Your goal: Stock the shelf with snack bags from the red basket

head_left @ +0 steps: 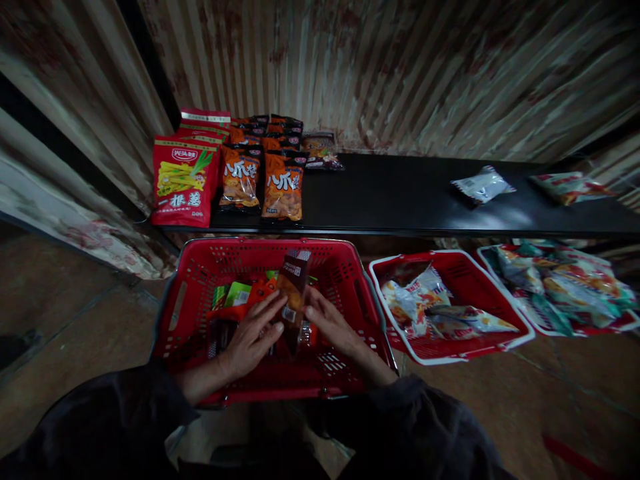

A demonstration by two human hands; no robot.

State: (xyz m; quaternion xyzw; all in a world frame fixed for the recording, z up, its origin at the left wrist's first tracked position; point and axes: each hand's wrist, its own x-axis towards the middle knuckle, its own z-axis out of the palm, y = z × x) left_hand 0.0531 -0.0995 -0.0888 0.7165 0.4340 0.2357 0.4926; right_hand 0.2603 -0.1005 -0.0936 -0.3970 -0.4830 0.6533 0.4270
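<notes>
Between my two hands, a brown snack bag [293,283] stands nearly upright over the red shopping basket [367,293]. My left hand [254,333] holds its left edge, with fingers extended and fingertips against the pack. On the opposite edge, my right hand [333,323] grips the bag with bent fingers. Beneath both hands, the basket contains orange snack bags [261,289], a green packet [237,294] and darker packs, partly hidden by my hands.
A black shelf [390,193] runs behind the basket. On its left stand red snack bags [184,183] and rows of orange-and-black bags [283,187]; a silvery packet [483,185] lies farther right. Two more baskets, including a white-rimmed one [453,358], hold snack bags on the right.
</notes>
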